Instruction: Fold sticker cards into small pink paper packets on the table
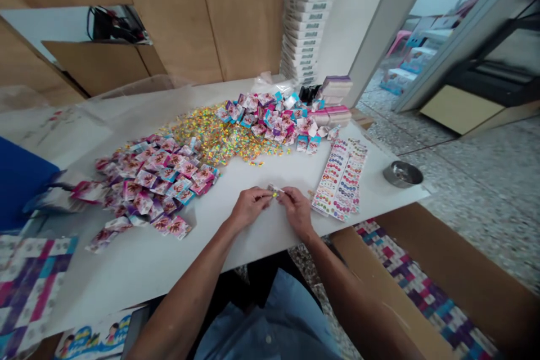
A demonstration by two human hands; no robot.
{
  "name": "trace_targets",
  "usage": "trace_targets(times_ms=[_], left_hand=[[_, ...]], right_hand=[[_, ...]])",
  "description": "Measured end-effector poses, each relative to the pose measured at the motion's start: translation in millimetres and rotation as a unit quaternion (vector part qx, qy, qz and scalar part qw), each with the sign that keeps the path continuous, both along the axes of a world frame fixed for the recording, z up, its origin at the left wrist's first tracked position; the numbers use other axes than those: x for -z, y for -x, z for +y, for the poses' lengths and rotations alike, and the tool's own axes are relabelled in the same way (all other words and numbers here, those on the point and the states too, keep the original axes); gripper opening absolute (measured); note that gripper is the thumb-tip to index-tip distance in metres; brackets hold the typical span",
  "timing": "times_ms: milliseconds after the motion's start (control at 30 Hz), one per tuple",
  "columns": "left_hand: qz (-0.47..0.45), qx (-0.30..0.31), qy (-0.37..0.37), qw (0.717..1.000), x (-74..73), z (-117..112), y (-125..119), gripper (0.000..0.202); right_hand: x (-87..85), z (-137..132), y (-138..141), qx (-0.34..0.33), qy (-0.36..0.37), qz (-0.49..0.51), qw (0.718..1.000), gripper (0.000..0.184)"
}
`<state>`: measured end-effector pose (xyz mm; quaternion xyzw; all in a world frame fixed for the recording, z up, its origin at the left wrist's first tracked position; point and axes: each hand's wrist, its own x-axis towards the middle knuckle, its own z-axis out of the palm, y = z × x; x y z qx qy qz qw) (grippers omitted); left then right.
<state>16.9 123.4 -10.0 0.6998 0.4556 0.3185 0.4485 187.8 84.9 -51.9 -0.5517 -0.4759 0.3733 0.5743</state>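
Over the front middle of the white table, my left hand and my right hand meet fingertip to fingertip. Both pinch a small whitish packet with a bit of yellow at its lower side; it is too small to make out fully. Beyond my hands spreads a pile of tiny yellow, orange and green pieces. Left of them lies a heap of small pink, purple and blue printed packets. More such packets are heaped at the back. Sticker sheets lie right of my right hand.
A round metal tin stands near the table's right end. Stacked card bundles and a tall stack of white boxes are at the back. An open carton of coloured packets sits below right; a blue bin is at left.
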Motion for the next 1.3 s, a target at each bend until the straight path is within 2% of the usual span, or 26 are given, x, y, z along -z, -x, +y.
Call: trace_targets(times_ms=[133, 233, 400, 467, 533, 600, 667, 767, 833, 900, 1000, 1100, 1167, 1233, 1300], left_hand=[[0.008, 0.020, -0.006, 1.000, -9.5, 2.1, -13.7, 0.023], [0.015, 0.046, -0.006, 0.999, -14.7, 6.6, -27.3, 0.021], [0.060, 0.125, 0.018, 0.990, -27.1, 24.0, -45.3, 0.022], [0.094, 0.081, -0.008, 0.992, -36.5, 41.2, -58.4, 0.024], [0.119, -0.014, -0.079, 0.990, -45.9, 63.0, -82.7, 0.027], [0.157, -0.080, -0.154, 0.972, -51.6, 86.7, -118.0, 0.028], [0.225, -0.086, -0.197, 0.950, -51.3, 110.1, -158.3, 0.029], [0.312, -0.092, -0.173, 0.930, -40.7, 140.3, -210.3, 0.037], [0.344, -0.098, -0.145, 0.923, -30.6, 153.7, -232.4, 0.040], [0.358, -0.096, -0.135, 0.919, -21.5, 160.2, -244.4, 0.036], [0.353, -0.081, -0.151, 0.920, -14.3, 158.5, -247.0, 0.025], [0.307, -0.052, -0.172, 0.935, -16.3, 148.3, -232.4, 0.027], [0.198, -0.030, -0.154, 0.968, -22.4, 137.4, -210.2, 0.027], [0.030, -0.014, -0.086, 0.996, -31.3, 120.3, -177.0, 0.028], [-0.131, -0.005, 0.031, 0.991, -41.0, 93.9, -136.2, 0.033]], right_hand=[[-9.4, -4.3, -5.8, -0.053, -0.002, 0.058, 0.997, 0.027], [-12.3, -8.4, -14.9, -0.058, -0.004, 0.097, 0.994, 0.026], [-11.6, -11.2, -25.3, 0.028, 0.020, 0.144, 0.989, 0.021], [-11.7, -11.3, -24.2, 0.054, 0.017, 0.141, 0.988, 0.020], [-12.7, -10.7, -21.1, 0.040, -0.002, 0.103, 0.994, 0.017], [-14.1, -9.5, -18.0, -0.017, -0.024, 0.035, 0.999, 0.012], [-15.3, -8.1, -16.4, -0.063, -0.038, -0.020, 0.997, 0.010], [-15.5, -6.2, -16.9, -0.074, -0.044, -0.038, 0.996, 0.010], [-15.2, -5.2, -18.4, -0.077, -0.052, -0.042, 0.995, 0.011], [-15.4, -4.5, -20.0, -0.085, -0.061, -0.047, 0.993, 0.012], [-17.1, -4.0, -22.0, -0.094, -0.069, -0.047, 0.992, 0.014], [-17.6, -3.7, -22.5, -0.092, -0.068, -0.039, 0.993, 0.013], [-16.0, -3.4, -22.0, -0.091, -0.062, -0.035, 0.993, 0.011], [-13.5, -4.0, -21.6, -0.091, -0.056, -0.016, 0.994, 0.010], [-11.3, -6.5, -22.5, -0.095, -0.050, 0.034, 0.994, 0.009]])
